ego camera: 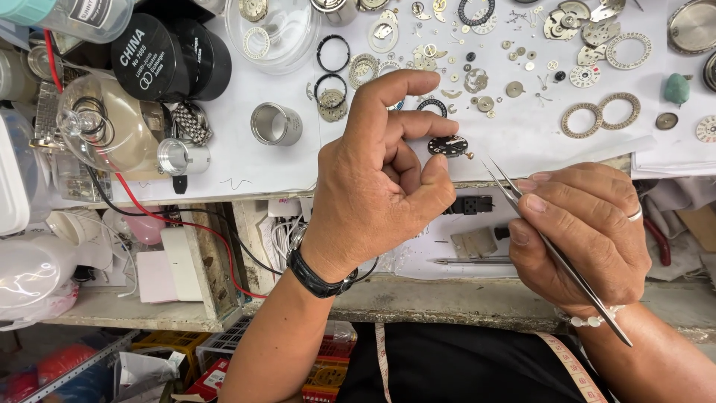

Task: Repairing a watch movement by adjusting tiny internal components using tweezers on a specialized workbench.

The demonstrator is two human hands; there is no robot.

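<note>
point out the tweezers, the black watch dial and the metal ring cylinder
tweezers (522, 205), head view, on the shaft just ahead of the fingers
black watch dial (448, 145), head view, centre of its face
metal ring cylinder (276, 124), head view, its outer wall

On the white paper sheet (246, 160) lie a short silver metal cylinder (276, 124), two toothed pale date rings (601, 114) and a teal rubber blob (677, 88); black round lidded canisters (168, 56) and a clear glass dome (112, 123) stand left
</note>
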